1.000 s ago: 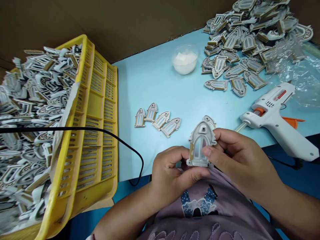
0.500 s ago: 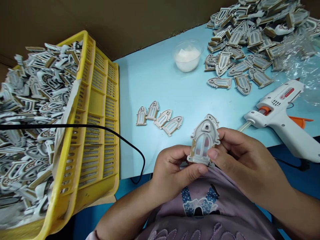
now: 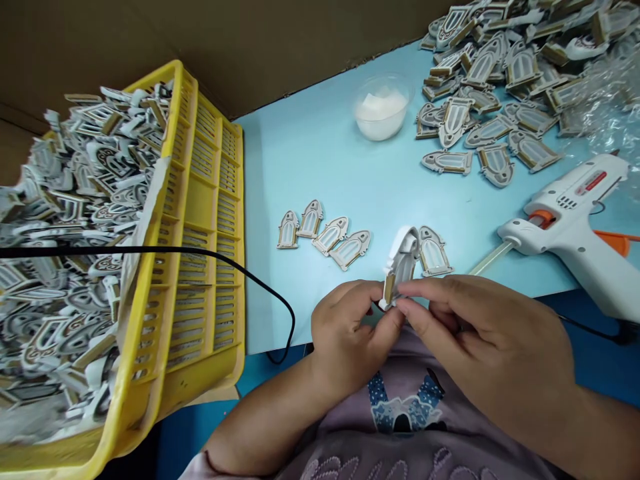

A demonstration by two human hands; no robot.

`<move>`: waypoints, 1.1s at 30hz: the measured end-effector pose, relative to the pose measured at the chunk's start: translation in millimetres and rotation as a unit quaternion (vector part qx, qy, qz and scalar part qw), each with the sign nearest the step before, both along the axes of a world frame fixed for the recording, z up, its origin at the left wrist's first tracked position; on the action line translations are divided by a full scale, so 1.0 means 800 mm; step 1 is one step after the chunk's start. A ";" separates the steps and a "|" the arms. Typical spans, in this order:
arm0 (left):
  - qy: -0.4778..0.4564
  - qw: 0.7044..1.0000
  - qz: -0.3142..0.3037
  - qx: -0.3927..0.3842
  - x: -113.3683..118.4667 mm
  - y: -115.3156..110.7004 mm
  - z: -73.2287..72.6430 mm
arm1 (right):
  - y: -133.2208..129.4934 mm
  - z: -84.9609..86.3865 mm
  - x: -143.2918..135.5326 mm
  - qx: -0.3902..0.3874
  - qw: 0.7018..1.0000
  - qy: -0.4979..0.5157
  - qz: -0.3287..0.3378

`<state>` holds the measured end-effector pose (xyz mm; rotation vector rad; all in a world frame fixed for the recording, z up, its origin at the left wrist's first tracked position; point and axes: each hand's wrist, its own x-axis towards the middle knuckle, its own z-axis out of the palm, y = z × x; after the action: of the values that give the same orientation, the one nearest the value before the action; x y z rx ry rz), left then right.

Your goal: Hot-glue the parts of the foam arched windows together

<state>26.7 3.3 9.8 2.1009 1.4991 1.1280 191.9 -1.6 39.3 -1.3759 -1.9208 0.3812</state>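
Observation:
A small white-and-grey arched window ornament is held upright and turned edge-on above the table's front edge, its brown side strip showing. My left hand is closed on its lower left corner, thumb in front. My right hand pinches the lower right part between thumb and index finger; the other fingers are curled in. Just behind lies a flat arched window piece on the table. To the left, several similar window pieces lie in a loose row.
A yellow crate heaped with window pieces stands left, a black cable crossing it. A clear bowl of white material sits at the back. Right are a piled heap of pieces, plastic film and a white glue gun.
The held ornament has turned from face-on to edge-on. My right hand has slid down from its upper right side to its base. The flat piece behind now shows fully.

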 end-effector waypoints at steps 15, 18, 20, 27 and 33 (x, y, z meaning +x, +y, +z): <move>0.139 0.981 0.014 0.135 0.005 0.004 -0.011 | 0.008 -0.007 -0.011 -0.079 0.996 0.040 -0.010; 0.138 0.983 0.006 0.123 0.005 0.003 -0.013 | 0.006 -0.013 -0.012 -0.078 0.997 0.023 -0.002; 0.136 0.985 0.001 0.108 0.005 0.003 -0.014 | 0.006 -0.015 -0.013 -0.095 0.995 0.029 0.007; 0.141 0.985 0.013 0.094 0.007 0.005 -0.013 | 0.004 -0.005 0.003 -0.125 0.985 0.117 0.017; 0.112 0.993 0.011 0.041 0.002 0.008 -0.014 | -0.005 0.013 0.032 -0.151 0.970 0.178 -0.072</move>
<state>28.2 9.6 -1.6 2.3384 1.6007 1.0056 217.4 -5.2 49.3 -1.5086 -1.5034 0.8160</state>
